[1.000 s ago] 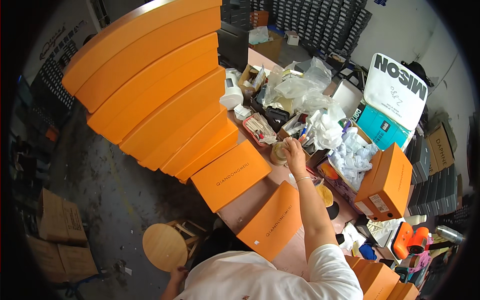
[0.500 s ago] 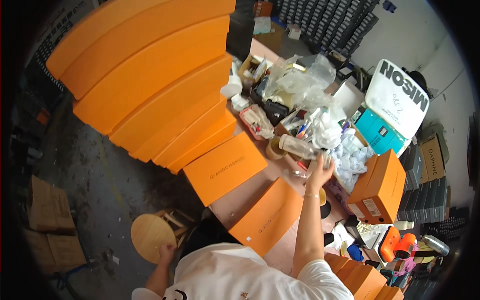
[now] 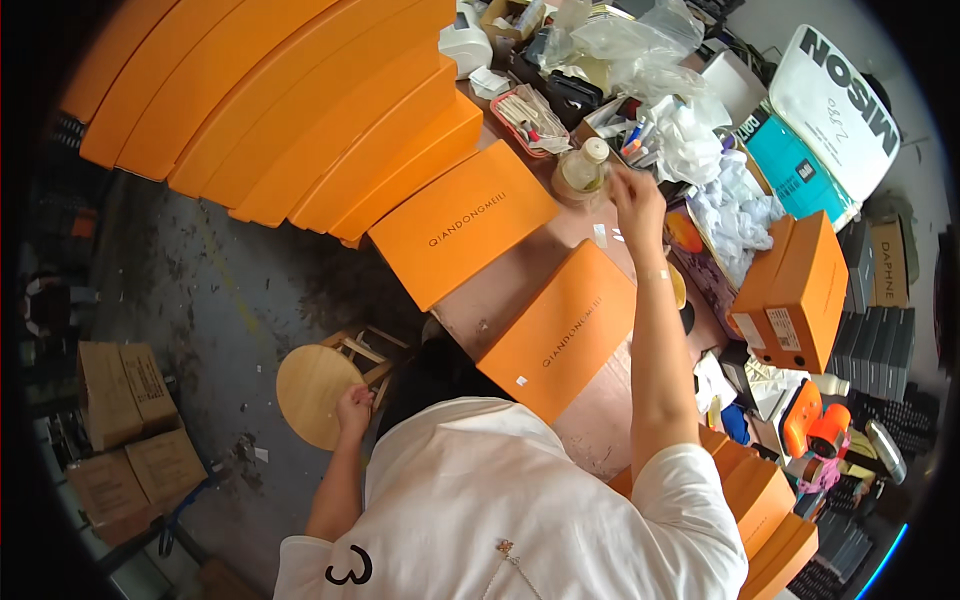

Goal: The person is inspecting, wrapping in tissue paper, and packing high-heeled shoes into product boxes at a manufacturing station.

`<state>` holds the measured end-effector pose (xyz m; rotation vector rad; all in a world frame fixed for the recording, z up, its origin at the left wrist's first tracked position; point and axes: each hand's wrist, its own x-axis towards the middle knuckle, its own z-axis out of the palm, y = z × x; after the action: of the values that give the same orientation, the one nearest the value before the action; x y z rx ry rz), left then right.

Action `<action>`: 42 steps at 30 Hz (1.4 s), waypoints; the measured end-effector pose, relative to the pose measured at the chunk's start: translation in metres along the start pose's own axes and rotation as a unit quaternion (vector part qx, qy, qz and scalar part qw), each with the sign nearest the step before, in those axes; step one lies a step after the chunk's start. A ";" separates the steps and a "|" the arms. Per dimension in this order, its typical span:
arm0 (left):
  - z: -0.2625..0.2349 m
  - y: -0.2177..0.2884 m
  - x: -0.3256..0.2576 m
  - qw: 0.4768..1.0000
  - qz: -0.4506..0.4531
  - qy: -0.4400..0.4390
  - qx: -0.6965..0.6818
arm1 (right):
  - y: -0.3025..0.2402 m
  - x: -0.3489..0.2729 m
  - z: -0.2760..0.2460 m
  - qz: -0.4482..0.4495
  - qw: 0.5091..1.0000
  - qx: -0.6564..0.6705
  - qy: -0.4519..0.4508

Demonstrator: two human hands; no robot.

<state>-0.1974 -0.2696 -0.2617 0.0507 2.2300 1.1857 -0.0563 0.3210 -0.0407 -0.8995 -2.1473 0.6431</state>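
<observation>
My right hand (image 3: 640, 205) reaches over the pink table, beside a clear plastic bottle (image 3: 588, 165) with a pale cap. The bottle stands upright at the tape roll's spot, apparently within its ring. My right fingers are bent and smeared by motion, so their grip is unclear. My left hand (image 3: 353, 408) hangs low at the edge of a round wooden stool (image 3: 318, 395), its fingers loosely curled with nothing visible in them. Two orange shoe boxes, one farther left (image 3: 465, 225) and one nearer (image 3: 560, 330), lie on the table between my arms.
A tall stack of orange boxes (image 3: 290, 110) rises at the left. Plastic bags (image 3: 640, 40), crumpled white paper (image 3: 735, 215) and a red tray (image 3: 530, 120) crowd the far side. Another orange box (image 3: 790, 295) stands at right. Cardboard cartons (image 3: 135, 430) sit on the floor.
The bottle, tilted in my right hand before, now stands upright, and the hand is just to its right. My view has shifted, so the table's things appear higher.
</observation>
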 end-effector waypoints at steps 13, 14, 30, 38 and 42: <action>0.021 0.065 0.086 0.980 -0.020 -0.181 0.079 | -0.100 -0.280 -0.152 0.263 0.935 -0.170 -0.165; 0.023 0.076 0.092 0.977 -0.006 -0.191 0.098 | -0.110 -0.282 -0.140 0.309 0.938 -0.066 -0.146; -0.007 0.072 0.147 0.927 -0.089 -0.333 0.146 | -0.139 -0.294 0.041 0.229 0.956 -0.183 -0.025; -0.016 0.072 0.146 0.938 -0.091 -0.317 0.109 | -0.145 -0.304 0.039 0.199 0.959 -0.196 -0.050; -0.011 0.059 0.139 0.939 -0.077 -0.306 0.138 | -0.117 -0.292 0.031 0.231 0.945 -0.229 -0.032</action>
<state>-0.3311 -0.2006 -0.2807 0.3094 1.7815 0.6443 0.0205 0.0210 -0.1039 -1.6882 -2.1950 0.3914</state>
